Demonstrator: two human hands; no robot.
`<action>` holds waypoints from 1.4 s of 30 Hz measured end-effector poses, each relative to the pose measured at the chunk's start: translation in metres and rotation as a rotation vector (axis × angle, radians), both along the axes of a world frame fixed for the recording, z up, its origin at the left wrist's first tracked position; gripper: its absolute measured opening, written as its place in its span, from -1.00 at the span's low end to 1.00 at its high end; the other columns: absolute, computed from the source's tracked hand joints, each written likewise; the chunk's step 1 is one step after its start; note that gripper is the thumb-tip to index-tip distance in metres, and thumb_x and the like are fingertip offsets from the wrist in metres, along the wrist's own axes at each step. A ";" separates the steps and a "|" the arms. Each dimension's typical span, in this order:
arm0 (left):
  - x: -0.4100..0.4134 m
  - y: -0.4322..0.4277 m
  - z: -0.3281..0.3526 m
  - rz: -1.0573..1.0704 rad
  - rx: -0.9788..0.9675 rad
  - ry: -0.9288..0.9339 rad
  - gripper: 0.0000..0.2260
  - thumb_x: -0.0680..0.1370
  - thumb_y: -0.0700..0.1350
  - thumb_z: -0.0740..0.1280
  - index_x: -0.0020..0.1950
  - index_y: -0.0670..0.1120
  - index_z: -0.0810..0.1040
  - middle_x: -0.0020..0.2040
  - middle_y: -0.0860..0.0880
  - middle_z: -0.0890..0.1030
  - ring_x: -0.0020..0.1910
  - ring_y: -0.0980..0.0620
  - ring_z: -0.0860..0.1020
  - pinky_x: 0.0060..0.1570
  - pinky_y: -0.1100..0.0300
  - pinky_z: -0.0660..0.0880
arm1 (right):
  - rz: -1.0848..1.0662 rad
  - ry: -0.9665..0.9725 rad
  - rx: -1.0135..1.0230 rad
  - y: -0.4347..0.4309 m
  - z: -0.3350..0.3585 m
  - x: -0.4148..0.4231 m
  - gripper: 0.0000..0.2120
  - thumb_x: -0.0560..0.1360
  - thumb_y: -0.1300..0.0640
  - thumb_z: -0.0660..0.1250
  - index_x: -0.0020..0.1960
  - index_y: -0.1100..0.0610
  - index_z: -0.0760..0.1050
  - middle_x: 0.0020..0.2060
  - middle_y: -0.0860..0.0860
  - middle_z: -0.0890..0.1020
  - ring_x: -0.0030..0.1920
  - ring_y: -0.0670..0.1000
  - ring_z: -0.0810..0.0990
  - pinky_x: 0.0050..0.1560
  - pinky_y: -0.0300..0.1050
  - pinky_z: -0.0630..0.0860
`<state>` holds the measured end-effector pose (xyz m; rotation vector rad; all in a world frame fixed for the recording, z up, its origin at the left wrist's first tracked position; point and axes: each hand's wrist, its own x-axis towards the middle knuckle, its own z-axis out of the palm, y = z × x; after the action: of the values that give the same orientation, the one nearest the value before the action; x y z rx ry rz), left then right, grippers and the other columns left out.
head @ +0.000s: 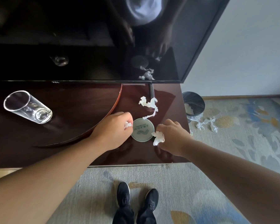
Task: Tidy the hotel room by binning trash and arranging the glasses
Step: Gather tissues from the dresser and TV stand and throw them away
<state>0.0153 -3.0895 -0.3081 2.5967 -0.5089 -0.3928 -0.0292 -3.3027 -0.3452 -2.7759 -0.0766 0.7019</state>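
My left hand (116,129) is closed around a small wad of white tissue (127,125) just left of a round pale-green coaster (142,130). My right hand (173,136) pinches another crumpled tissue (158,138) at the coaster's right edge. A long twisted strip of tissue (149,105) lies loose on the dark wooden desk (136,156) behind the coaster. A clear drinking glass (27,107) stands at the far left of the desk. A black-lined bin (193,102) sits on the floor to the right of the desk, with white tissue inside.
A large black TV screen (87,38) stands along the back of the desk, its stand leg (152,91) just behind the loose tissue. More crumpled tissues (206,123) lie on the patterned carpet by the bin. My black shoes (137,199) are below the desk's front edge.
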 end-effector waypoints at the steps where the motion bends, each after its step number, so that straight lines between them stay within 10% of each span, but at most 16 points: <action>1: 0.001 0.000 -0.001 0.001 -0.002 0.001 -0.92 0.52 -0.16 0.20 -0.13 -0.04 0.47 -0.16 0.06 0.50 -0.18 -0.03 0.47 -0.18 0.07 0.45 | -0.002 0.006 -0.004 0.000 -0.002 0.000 -0.55 0.43 0.03 0.37 0.30 -0.01 0.39 0.15 0.00 0.38 0.16 0.11 0.36 0.09 0.01 0.50; 11: 0.008 0.006 -0.008 0.003 -0.001 0.025 -0.92 0.52 -0.17 0.22 -0.10 -0.06 0.49 -0.15 0.05 0.51 -0.18 -0.02 0.49 -0.16 0.03 0.48 | -0.015 0.088 -0.058 -0.003 -0.015 -0.005 -0.75 0.46 0.15 0.30 0.12 0.08 0.40 0.04 0.02 0.43 0.08 0.13 0.40 0.04 0.01 0.48; 20: 0.016 0.011 0.000 0.005 -0.031 -0.005 -0.92 0.51 -0.17 0.22 -0.12 -0.05 0.49 -0.15 0.06 0.54 -0.17 0.00 0.51 -0.17 0.04 0.48 | -0.168 -0.026 0.068 -0.003 0.013 0.020 -0.84 0.41 0.23 0.25 -0.09 0.02 0.34 -0.28 -0.02 0.54 -0.29 0.03 0.50 -0.41 -0.13 0.33; 29: 0.027 0.024 0.008 0.043 -0.059 -0.018 -0.94 0.50 -0.14 0.24 -0.14 0.00 0.48 -0.16 0.10 0.52 -0.19 0.05 0.50 -0.20 0.07 0.48 | -0.174 -0.138 0.141 0.001 0.033 0.059 -0.73 0.47 0.27 0.21 0.11 0.05 0.51 -0.07 -0.02 0.48 -0.06 0.07 0.53 -0.19 -0.16 0.37; 36: 0.033 0.032 0.003 0.070 -0.068 0.019 -0.93 0.49 -0.14 0.24 -0.15 0.02 0.47 -0.15 0.10 0.52 -0.21 0.09 0.50 -0.24 0.08 0.47 | -0.216 -0.156 0.072 0.011 0.020 0.086 -0.61 0.37 -0.14 0.38 0.13 -0.03 0.45 -0.03 -0.04 0.41 0.04 0.06 0.45 -0.09 -0.08 0.39; 42: 0.037 0.038 -0.006 0.073 -0.076 0.055 -0.92 0.50 -0.14 0.24 -0.16 0.03 0.47 -0.15 0.11 0.52 -0.22 0.10 0.50 -0.25 0.15 0.44 | -0.160 -0.092 0.022 0.016 -0.001 0.097 -0.49 0.38 0.13 0.37 0.29 -0.05 0.34 0.04 -0.02 0.35 0.18 0.10 0.39 -0.02 -0.05 0.46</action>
<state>0.0527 -3.0520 -0.3141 2.5160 -0.4009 -0.4105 0.0678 -3.2869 -0.3461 -2.7543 0.1182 0.5307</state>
